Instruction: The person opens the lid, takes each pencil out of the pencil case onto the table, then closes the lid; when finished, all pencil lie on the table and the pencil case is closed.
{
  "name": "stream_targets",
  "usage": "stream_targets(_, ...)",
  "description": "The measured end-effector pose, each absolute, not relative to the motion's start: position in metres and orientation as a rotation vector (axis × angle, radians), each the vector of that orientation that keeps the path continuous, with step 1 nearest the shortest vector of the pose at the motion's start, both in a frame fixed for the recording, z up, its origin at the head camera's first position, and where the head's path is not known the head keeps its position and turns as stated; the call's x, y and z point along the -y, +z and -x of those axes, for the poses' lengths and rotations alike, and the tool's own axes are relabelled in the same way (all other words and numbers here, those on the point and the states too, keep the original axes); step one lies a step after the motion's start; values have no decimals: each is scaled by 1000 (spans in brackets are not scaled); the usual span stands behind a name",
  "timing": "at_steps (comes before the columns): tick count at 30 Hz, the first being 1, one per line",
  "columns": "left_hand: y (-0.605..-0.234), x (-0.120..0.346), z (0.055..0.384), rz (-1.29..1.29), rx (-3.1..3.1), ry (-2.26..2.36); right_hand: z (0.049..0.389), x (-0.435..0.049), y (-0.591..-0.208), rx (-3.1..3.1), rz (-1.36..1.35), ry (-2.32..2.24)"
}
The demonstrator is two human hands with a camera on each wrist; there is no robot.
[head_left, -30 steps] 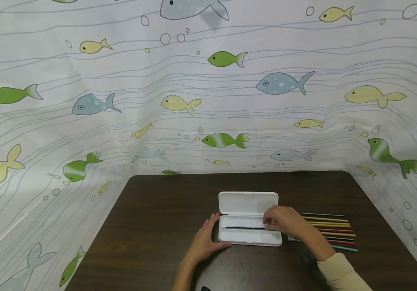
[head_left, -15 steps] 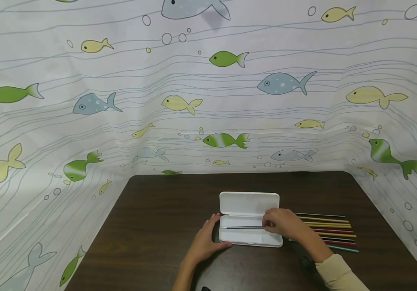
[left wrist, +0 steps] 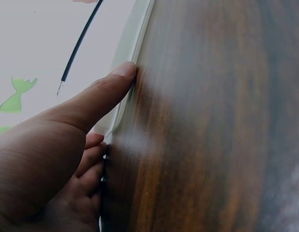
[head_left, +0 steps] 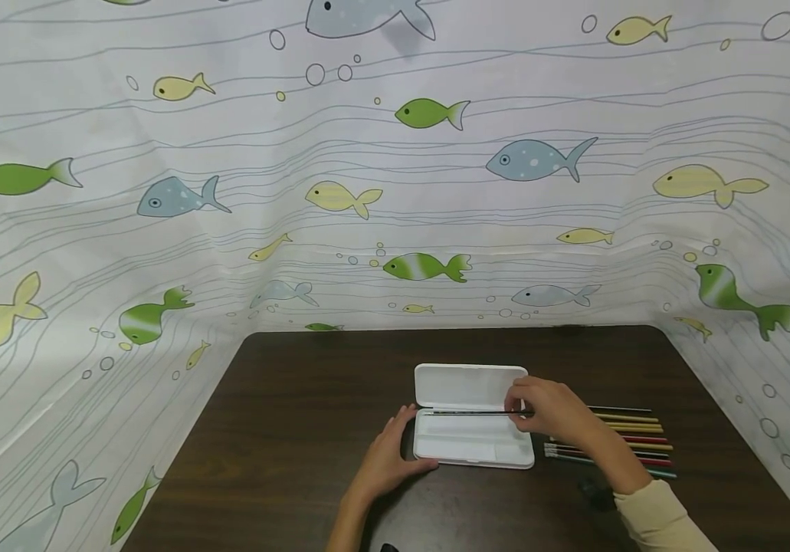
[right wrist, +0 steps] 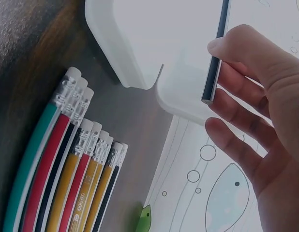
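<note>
A white pencil case [head_left: 460, 451] lies on the table with its lid [head_left: 467, 383] tipped back. My left hand [head_left: 388, 452] spans its left end, the straight thumb on the front edge and the fingers along the side. Between thumb and fingers, my right hand [head_left: 556, 406] pinches a black pencil [head_left: 463, 413] with light stripes near its blunt end. The pencil stretches left along the hinge side of the case, over the tray. Its silver end shows in the left wrist view, and the blunt end [right wrist: 208, 96] in the right wrist view.
To the right of the case lies a row of several pencils [head_left: 643, 445] in green, red, black and yellow, eraser ends toward the case. A white fish-print sheet [head_left: 436, 176] stands around the back and sides of the dark wooden table [head_left: 312, 399].
The right hand has lifted the black pencil from the middle of the tray and shifted it back toward the hinge. The left hand keeps its place at the case.
</note>
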State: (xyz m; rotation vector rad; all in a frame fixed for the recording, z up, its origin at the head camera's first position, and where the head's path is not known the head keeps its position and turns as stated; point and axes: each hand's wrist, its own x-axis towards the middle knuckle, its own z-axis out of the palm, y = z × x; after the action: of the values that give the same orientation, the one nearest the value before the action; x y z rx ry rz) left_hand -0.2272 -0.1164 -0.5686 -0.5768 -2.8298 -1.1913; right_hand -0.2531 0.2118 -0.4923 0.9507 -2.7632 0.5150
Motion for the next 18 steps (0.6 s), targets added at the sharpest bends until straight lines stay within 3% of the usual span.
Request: stream_targets(18,-570,117,228,574,2838,-1177,232,-258,-491,2703,-899,612)
